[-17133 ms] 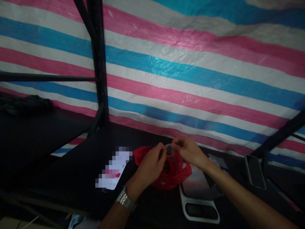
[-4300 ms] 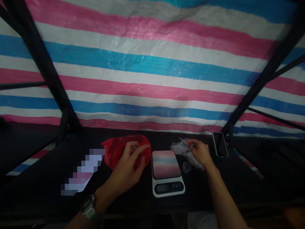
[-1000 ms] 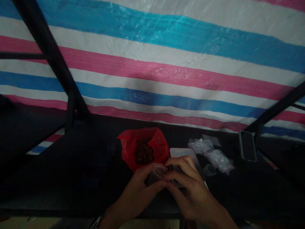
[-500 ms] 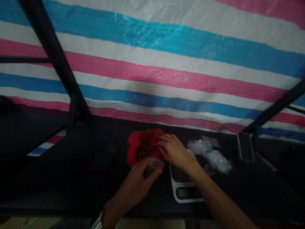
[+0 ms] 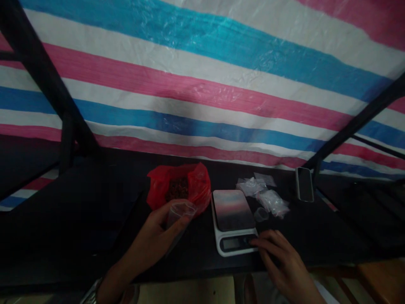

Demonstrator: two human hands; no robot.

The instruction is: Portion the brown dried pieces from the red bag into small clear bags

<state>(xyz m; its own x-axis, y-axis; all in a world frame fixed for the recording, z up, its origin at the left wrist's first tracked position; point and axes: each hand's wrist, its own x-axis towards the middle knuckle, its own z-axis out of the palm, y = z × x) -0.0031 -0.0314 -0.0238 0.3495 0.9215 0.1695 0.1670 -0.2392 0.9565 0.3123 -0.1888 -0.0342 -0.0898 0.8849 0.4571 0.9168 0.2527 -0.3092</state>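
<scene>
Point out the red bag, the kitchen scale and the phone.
red bag (image 5: 199, 190), head view, right side wall.
kitchen scale (image 5: 233, 209), head view, middle of weighing plate.
phone (image 5: 305, 190), head view, middle of screen.

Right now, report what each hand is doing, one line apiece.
Left hand: closed on a small clear plastic bag, beside the red bag.
Right hand: open, holding nothing, fingertips at the front of the scale.

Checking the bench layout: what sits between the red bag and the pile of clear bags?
In the head view, the kitchen scale sits between the red bag and the clear bags.
</scene>
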